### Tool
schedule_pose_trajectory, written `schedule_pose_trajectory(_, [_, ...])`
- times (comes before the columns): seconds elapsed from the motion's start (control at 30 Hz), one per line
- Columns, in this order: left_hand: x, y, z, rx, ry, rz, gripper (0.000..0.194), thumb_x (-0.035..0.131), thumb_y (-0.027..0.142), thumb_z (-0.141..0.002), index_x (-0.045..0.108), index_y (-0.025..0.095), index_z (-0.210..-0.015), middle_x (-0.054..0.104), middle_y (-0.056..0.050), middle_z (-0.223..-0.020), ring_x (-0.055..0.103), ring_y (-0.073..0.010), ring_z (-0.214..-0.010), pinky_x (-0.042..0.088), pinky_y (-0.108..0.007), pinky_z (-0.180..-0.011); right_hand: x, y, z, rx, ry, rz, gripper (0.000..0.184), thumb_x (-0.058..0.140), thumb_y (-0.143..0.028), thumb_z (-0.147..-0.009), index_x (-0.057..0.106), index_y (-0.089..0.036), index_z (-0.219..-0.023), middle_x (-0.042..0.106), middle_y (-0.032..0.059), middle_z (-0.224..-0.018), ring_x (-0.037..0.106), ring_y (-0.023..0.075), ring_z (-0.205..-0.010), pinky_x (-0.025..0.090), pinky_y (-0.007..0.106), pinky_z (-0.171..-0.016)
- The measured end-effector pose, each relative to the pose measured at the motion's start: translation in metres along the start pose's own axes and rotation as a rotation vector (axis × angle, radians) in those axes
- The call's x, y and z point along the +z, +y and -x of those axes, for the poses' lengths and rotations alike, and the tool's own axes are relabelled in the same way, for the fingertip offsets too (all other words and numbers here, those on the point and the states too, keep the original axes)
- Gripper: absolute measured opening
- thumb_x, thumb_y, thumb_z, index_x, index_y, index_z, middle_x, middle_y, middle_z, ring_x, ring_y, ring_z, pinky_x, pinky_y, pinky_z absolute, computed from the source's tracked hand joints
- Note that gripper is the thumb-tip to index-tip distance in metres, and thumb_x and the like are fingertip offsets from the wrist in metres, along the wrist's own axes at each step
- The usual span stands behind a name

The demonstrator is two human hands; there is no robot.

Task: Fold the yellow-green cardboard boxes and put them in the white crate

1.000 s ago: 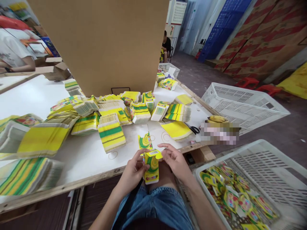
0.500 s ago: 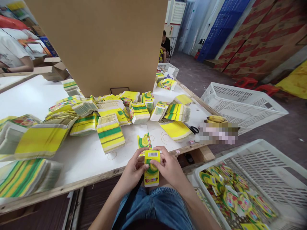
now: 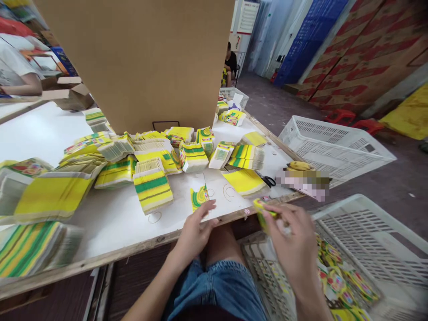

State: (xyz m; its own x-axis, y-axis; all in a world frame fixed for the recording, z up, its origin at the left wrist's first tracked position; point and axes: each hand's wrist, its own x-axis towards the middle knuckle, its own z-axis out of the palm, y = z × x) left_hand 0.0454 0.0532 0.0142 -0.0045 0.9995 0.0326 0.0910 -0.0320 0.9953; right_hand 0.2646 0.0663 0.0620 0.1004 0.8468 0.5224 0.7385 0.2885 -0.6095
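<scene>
My right hand point(image 3: 292, 232) is closed on a folded yellow-and-green printed card point(image 3: 264, 214), which is smeared by motion. It is over the table's front edge, beside the white crate point(image 3: 354, 209) that holds several similar yellow printed pieces point(image 3: 339, 281). Nothing is in my left hand point(image 3: 197, 232); its fingers are apart, just off the table's front edge. A single yellow-and-green card point(image 3: 199, 197) lies flat on the white table point(image 3: 187, 218), just beyond those fingers. Left of it stands a stack of striped cards point(image 3: 154, 185).
More card stacks point(image 3: 53, 196) cover the table's left and middle, before a tall brown cardboard panel point(image 3: 140, 58). Black-handled scissors point(image 3: 269, 181) and bananas point(image 3: 301, 166) lie at the right edge. Another white crate point(image 3: 334, 138) stands beyond. People sit at far left and in the back.
My right hand has moved right with the card, from in front of my lap towards the crate. My left hand has let go of the card and opened.
</scene>
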Motion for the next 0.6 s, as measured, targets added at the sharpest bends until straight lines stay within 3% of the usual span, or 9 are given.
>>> schedule_pose_trajectory(0.07, [-0.011,-0.011,-0.008,-0.016,0.095,-0.18,0.036,0.066,0.023,-0.078,0.068,0.022,-0.115,0.064,-0.012,-0.129,0.051,-0.0315,-0.129,0.032,-0.047,-0.112,-0.004,0.006,-0.005,0.014,0.046,0.118,0.035,0.062,-0.046,-0.082,0.07,-0.019,-0.104,0.063,0.014,-0.104,0.054,0.0321,-0.104,0.037,0.052,-0.097])
schedule_pose_trajectory(0.13, [-0.018,-0.024,-0.013,-0.044,0.111,-0.27,0.03,0.066,0.02,-0.077,0.071,0.021,-0.106,0.065,-0.013,-0.127,0.05,-0.0335,-0.13,0.029,-0.05,-0.113,0.015,0.01,-0.005,0.086,-0.07,0.023,0.039,0.061,-0.046,-0.082,0.067,-0.019,-0.108,0.064,0.0144,-0.108,0.055,0.0313,-0.105,0.04,0.05,-0.096])
schedule_pose_trajectory(0.27, [-0.02,-0.037,-0.012,-0.042,0.08,-0.281,0.025,0.063,0.017,-0.077,0.073,0.021,-0.1,0.066,-0.012,-0.126,0.051,-0.0321,-0.129,0.033,-0.047,-0.112,0.095,0.008,-0.002,0.438,-0.357,-0.392,0.031,0.066,-0.04,-0.074,0.068,-0.019,-0.097,0.069,0.0129,-0.104,0.063,0.0257,-0.087,0.048,0.041,-0.084])
schedule_pose_trajectory(0.4, [-0.02,-0.036,-0.01,-0.054,0.066,-0.278,0.027,0.061,0.016,-0.078,0.073,0.022,-0.102,0.065,-0.011,-0.128,0.053,-0.0322,-0.127,0.036,-0.048,-0.11,0.16,0.001,-0.007,0.551,-0.448,-0.529,0.021,0.067,-0.036,-0.07,0.067,-0.018,-0.082,0.072,0.0073,-0.076,0.067,0.0224,-0.072,0.052,0.034,-0.067])
schedule_pose_trajectory(0.5, [-0.022,-0.034,-0.01,-0.062,0.06,-0.272,0.029,0.061,0.014,-0.077,0.073,0.023,-0.101,0.067,-0.012,-0.125,0.055,-0.0342,-0.125,0.038,-0.05,-0.107,0.176,-0.001,-0.013,0.594,-0.492,-0.602,0.021,0.064,-0.037,-0.072,0.066,-0.017,-0.076,0.067,0.0038,-0.06,0.064,0.0194,-0.056,0.05,0.03,-0.053])
schedule_pose_trajectory(0.6, [-0.023,-0.033,-0.01,-0.056,0.043,-0.261,0.028,0.059,0.014,-0.079,0.074,0.023,-0.102,0.067,-0.011,-0.125,0.054,-0.0344,-0.125,0.04,-0.049,-0.105,0.177,-0.002,-0.014,0.595,-0.516,-0.64,0.022,0.068,-0.037,-0.068,0.065,-0.016,-0.067,0.063,0.0014,-0.052,0.06,0.0172,-0.049,0.047,0.028,-0.05])
